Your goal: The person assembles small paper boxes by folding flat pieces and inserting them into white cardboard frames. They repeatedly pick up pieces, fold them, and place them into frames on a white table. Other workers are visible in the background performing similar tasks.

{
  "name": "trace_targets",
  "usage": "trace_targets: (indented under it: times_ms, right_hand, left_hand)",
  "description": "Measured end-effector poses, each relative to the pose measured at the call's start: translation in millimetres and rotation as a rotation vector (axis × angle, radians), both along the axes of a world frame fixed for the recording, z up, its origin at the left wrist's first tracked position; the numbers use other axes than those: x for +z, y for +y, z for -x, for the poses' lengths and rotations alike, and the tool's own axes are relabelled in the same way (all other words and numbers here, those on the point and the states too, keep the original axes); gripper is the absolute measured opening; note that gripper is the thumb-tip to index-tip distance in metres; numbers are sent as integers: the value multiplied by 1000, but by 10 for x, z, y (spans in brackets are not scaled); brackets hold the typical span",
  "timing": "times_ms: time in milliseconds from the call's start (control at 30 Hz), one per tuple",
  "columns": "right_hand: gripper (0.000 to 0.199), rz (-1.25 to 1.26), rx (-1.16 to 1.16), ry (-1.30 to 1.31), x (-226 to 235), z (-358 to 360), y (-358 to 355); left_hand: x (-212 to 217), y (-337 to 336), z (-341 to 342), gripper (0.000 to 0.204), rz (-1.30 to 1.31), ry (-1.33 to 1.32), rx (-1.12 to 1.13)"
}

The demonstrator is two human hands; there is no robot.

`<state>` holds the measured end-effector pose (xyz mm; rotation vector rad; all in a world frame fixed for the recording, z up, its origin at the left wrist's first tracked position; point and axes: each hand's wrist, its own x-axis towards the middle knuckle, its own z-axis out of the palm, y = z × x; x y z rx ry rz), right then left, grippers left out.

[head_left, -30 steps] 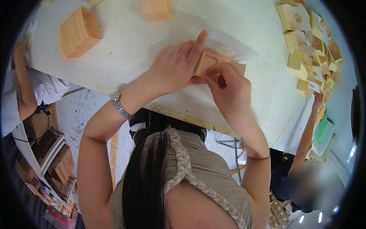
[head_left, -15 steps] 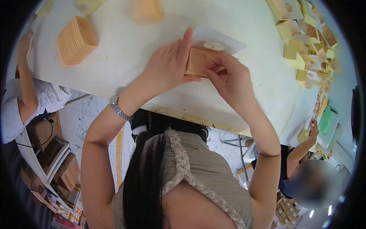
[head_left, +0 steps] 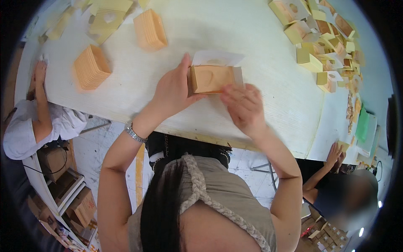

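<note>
My left hand [head_left: 171, 89] grips a small open carton [head_left: 237, 77] by its left end, thumb along the side and fingers under it. The carton's pale lid stands up at the far side. Inside lies a peach-coloured insert [head_left: 214, 79] with a rounded recess. My right hand [head_left: 244, 107] is at the carton's near right corner, fingers bent and somewhat apart, fingertips touching the edge. It is slightly blurred, and its thumb is mostly hidden. Two stacks of peach inserts, a nearer stack [head_left: 89, 69] and a farther stack [head_left: 147, 31], stand on the table to the left.
Flat yellow cartons [head_left: 108, 19] lie at the far left. Many folded yellow cartons [head_left: 308, 59] pile up at the right. One co-worker's hand [head_left: 40, 69] rests at the table's left edge; another co-worker's hands [head_left: 334, 154] hold a yellow piece at the right.
The carton has turned to lie more level and come nearer. My right hand has drawn out from inside it to its near right corner, its pinch loosened.
</note>
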<state>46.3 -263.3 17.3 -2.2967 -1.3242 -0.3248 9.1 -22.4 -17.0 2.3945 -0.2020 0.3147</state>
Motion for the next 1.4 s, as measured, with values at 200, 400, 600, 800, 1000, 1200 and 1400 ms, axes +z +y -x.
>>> trace_targets:
  times_ms: [200,400,600,800,1000,1200,1400]
  right_hand:
    - [13,17,-204,-225,86,-123,-15]
    - [8,184,-7,-98,336,-441,34]
    - [5,182,148,-50,301,-632,113]
    - [9,303,266,-132,344,-469,53]
    - [16,189,189,-131,356,-317,118]
    - [21,59,101,40,53,-219,55]
    - [15,34,72,76,42,-215,128]
  left_hand:
    - [98,8,-9,57,-157,-116,-79]
    - [115,39,-23,54,-103,-2,-98]
    - [98,39,-38,51,-11,22,-79]
    - [212,24,-36,46,-67,49,-88]
    - [184,96,-32,40,45,53,-143]
    - [97,83,9,39,52,-153,-152]
    - [213,72,-48,33,-33,-17,-140]
